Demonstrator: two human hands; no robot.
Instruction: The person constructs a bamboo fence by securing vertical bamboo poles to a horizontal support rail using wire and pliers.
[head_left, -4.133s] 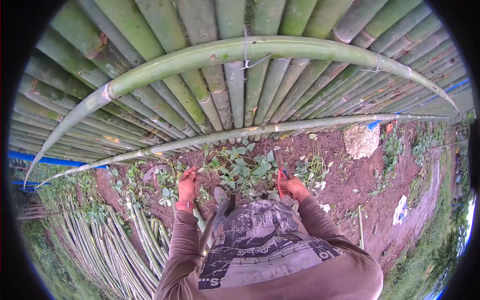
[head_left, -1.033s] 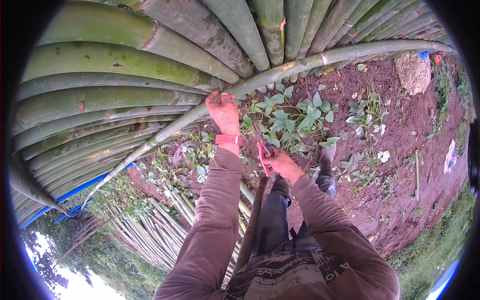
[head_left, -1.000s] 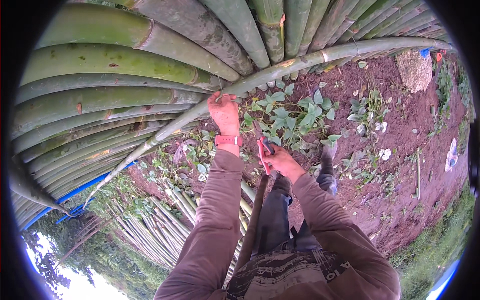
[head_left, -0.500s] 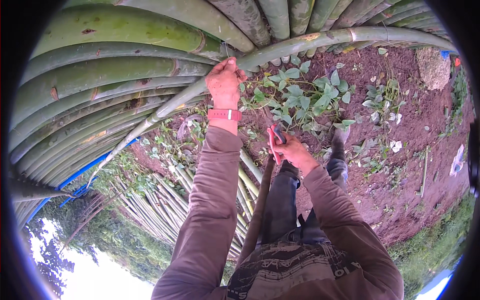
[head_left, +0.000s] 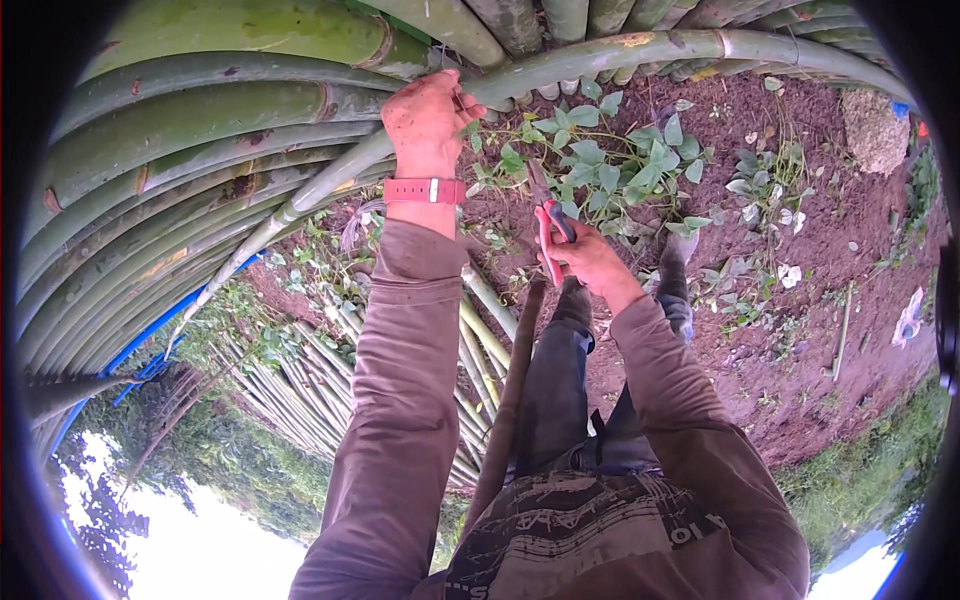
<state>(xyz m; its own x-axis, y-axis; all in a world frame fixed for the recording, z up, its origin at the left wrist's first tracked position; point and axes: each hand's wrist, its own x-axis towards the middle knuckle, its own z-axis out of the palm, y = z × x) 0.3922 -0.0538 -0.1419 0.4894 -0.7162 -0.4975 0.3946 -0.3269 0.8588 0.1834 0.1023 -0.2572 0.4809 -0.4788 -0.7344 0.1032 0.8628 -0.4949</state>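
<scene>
Nearest the camera, the left hand point(head_left: 425, 120), with a red watch strap point(head_left: 424, 191) at its wrist, is raised to the crossing pole point(head_left: 570, 66), fingers bent in against the spot where it meets the row of thick bamboo stems point(head_left: 215, 115). The back of the hand hides the palm; it is not possible to tell what, if anything, the fingertips pinch. The pole runs across the stem ends, passing behind the hand. It is judged long, stiff and rather heavy as a whole, with smooth round skin liable to turn or slip; a full-hand hold beside a joint ring should be surest. Lower down, the right hand point(head_left: 595, 265) is wrapped round the pliers point(head_left: 545, 235), which have one red and one dark handle. Their jaws point away from the body and appear to touch nothing; the gap between them is too small to read. The pliers are judged hard, rigid and light enough for one hand, best held by the handles well back from the jaws. Beyond, at ground level, a leafy vine point(head_left: 640, 165) spreads over brown soil point(head_left: 720, 400), a pile of thin bamboo poles point(head_left: 300, 390) lies left, and a pale stone point(head_left: 875, 130) sits far right.
</scene>
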